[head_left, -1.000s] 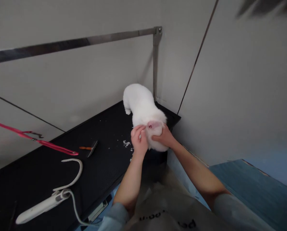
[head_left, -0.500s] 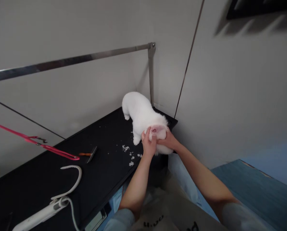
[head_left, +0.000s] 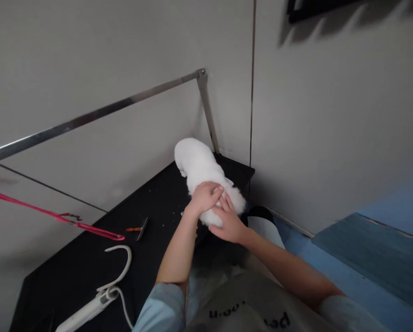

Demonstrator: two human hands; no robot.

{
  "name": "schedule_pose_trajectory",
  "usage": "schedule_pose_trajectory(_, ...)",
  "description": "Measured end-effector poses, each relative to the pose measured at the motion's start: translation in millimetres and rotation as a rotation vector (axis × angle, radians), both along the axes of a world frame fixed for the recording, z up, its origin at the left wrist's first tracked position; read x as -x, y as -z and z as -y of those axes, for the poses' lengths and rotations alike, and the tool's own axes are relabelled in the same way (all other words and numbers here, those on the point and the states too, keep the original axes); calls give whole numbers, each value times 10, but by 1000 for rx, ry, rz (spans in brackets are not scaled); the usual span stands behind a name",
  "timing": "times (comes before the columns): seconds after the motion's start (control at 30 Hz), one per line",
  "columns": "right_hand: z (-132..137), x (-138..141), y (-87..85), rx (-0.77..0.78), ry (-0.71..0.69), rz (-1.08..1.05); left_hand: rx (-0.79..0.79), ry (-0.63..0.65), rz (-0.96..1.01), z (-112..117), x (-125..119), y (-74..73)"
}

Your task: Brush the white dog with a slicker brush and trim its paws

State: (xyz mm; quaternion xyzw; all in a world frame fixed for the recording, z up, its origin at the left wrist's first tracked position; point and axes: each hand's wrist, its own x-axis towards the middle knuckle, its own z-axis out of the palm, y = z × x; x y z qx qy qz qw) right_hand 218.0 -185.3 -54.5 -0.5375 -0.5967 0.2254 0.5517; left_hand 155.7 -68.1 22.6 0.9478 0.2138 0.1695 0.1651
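Observation:
A white fluffy dog stands on the black grooming table, its rear toward the far corner and its head toward me. My left hand lies over the top of the dog's head, fingers bent into the fur. From the near right side my right hand holds the head, its fingers meeting those of my left hand. Both hands cover much of the head, and the pink inside of the ear does not show.
A slicker brush with an orange handle lies on the table near a pink leash loop. At the front left is a white device with a curved arm and a cord. A metal bar runs above the table.
My hands have shifted from holding the ear turned back, pink side showing, to lying over the fur of the head. The dog's head has lowered and turned; my view has shifted.

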Motion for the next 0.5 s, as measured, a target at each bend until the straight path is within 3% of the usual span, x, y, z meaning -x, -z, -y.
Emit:
schedule_pose_trajectory(0.1, 255, -24, 302, -39, 22, -96, -147, -77, -142, 17, -36, 68)
schedule_pose_trajectory(0.17, 283, -100, 493, 47, 202, -374, -239, -108, -235, 121, -41, 49)
schedule_pose_trajectory(0.23, 185, -213, 575, 158, 374, -655, -264, -100, -287, 235, -34, 8)
schedule_pose_trajectory(0.3, 21, -322, 509, 169, 443, -737, -242, -86, -305, 319, -25, -8)
schedule_pose_trajectory(0.37, -120, -381, 331, 55, 464, -556, -173, -108, -254, 362, -30, 41)
schedule_pose_trajectory(0.5, -160, -293, -40, -169, 401, -101, 291, -238, 129, 297, -63, 327)
